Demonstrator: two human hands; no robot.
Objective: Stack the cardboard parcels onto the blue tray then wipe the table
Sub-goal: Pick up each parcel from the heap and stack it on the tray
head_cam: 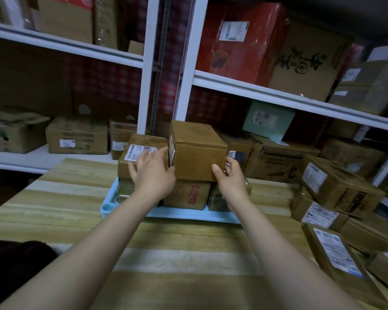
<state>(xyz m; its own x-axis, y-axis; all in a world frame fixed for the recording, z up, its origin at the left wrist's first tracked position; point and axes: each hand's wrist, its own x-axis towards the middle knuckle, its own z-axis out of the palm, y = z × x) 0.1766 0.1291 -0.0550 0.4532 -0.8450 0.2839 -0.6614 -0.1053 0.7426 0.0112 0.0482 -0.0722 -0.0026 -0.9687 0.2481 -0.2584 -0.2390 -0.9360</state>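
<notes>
Cardboard, plain brown and taped, makes up the box (197, 151) the person holds between both palms, on the second layer of the stack in the blue tray (179, 214). The left hand (154, 173) presses flat against the box's left side, fingers spread and partly over the neighbour (141, 156) beside it; the right hand (232, 177) clasps the right front corner, thumb on the front face, fingers wrapped round the side. Neither hand is closed into a fist.

It looks stiff and squarish, with matte faces that should not slip. Two hands on opposite sides seems the right hold; by how easily it is held, I would judge it fairly light, though that is a guess. A high stack could topple if it is nudged.

More parcels (336, 193) wait on the table (76, 211) at the right, well apart from the tray.

Writing: "675" shows on a white tag (231, 153) just behind the right hand. The neighbour bears a white shipping label, its print too blurred to read. A lower box (188, 194) has a red mark, unreadable. On the shelf (278, 95) a carton (307, 63) carries large black brush characters I cannot make out.
</notes>
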